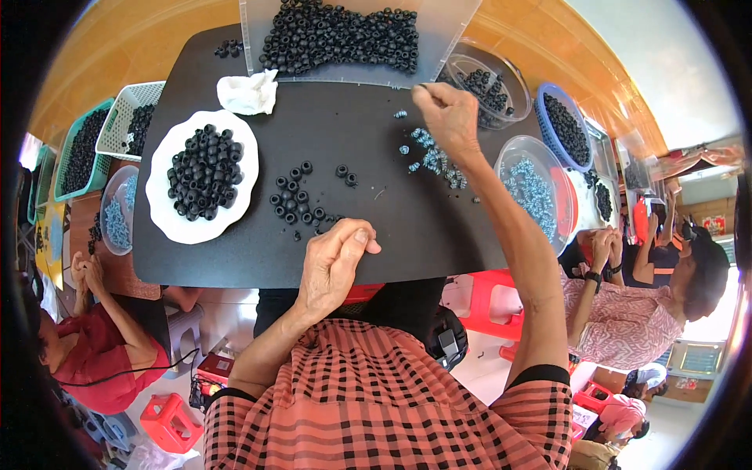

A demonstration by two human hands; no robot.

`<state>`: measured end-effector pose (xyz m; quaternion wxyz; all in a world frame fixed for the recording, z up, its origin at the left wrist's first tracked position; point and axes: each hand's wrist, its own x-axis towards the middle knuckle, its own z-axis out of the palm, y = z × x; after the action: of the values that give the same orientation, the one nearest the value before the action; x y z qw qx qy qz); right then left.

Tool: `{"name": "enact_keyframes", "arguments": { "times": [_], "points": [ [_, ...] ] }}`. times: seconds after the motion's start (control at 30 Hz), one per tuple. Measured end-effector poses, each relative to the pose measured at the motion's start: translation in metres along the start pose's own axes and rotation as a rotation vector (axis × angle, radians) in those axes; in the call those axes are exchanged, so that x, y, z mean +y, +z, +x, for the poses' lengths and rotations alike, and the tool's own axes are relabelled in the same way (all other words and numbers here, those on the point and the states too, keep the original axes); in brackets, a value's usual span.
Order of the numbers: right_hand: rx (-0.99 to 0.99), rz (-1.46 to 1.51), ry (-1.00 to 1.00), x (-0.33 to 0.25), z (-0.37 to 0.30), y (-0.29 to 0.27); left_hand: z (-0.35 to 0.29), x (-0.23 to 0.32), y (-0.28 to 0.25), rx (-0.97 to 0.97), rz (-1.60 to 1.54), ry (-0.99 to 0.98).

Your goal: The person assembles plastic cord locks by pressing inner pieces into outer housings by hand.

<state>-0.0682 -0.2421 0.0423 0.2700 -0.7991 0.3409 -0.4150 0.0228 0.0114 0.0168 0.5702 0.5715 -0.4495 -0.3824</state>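
Note:
My left hand (335,262) is closed near the table's front edge. Its fingers are curled together, and whatever lies inside them is hidden. A loose group of round black parts with holes (291,196) lies just beyond it. At the far right of the table, my right hand (448,117) is closed beside the front edge of a clear bin (345,83); I cannot make out anything in its grip. Small blue metallic parts (429,150) are scattered under and next to that wrist. More round black parts (205,174) are heaped on a white scalloped plate (160,215) to the left.
The clear bin holds many black parts. A crumpled white cloth (247,93) lies behind the plate. At the right stand a round clear tub of black parts (484,88) and a tub of blue parts (529,196). Co-workers sit left and right; red stools (491,301) stand below.

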Motion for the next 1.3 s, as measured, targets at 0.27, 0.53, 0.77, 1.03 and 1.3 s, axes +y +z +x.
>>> {"name": "enact_keyframes", "arguments": {
  "times": [0.27,0.53,0.77,1.03,1.3],
  "points": [
    [0.118,-0.496,0.035,0.058,0.041,-0.088,0.004,-0.002,0.003,0.001,-0.015,0.092],
    [0.045,-0.276,-0.246,0.005,0.004,-0.045,0.004,-0.001,0.003,-0.041,-0.064,0.056],
    [-0.281,-0.219,-0.183,-0.023,-0.037,-0.008,0.0,-0.003,0.003,-0.022,-0.077,0.039],
    [-0.374,-0.163,-0.075,-0.018,-0.046,-0.018,0.0,-0.012,0.004,0.0,-0.03,0.142],
    [-0.231,-0.416,-0.299,0.006,-0.042,-0.046,0.002,0.0,0.004,-0.013,-0.018,0.042]
  ]
}}
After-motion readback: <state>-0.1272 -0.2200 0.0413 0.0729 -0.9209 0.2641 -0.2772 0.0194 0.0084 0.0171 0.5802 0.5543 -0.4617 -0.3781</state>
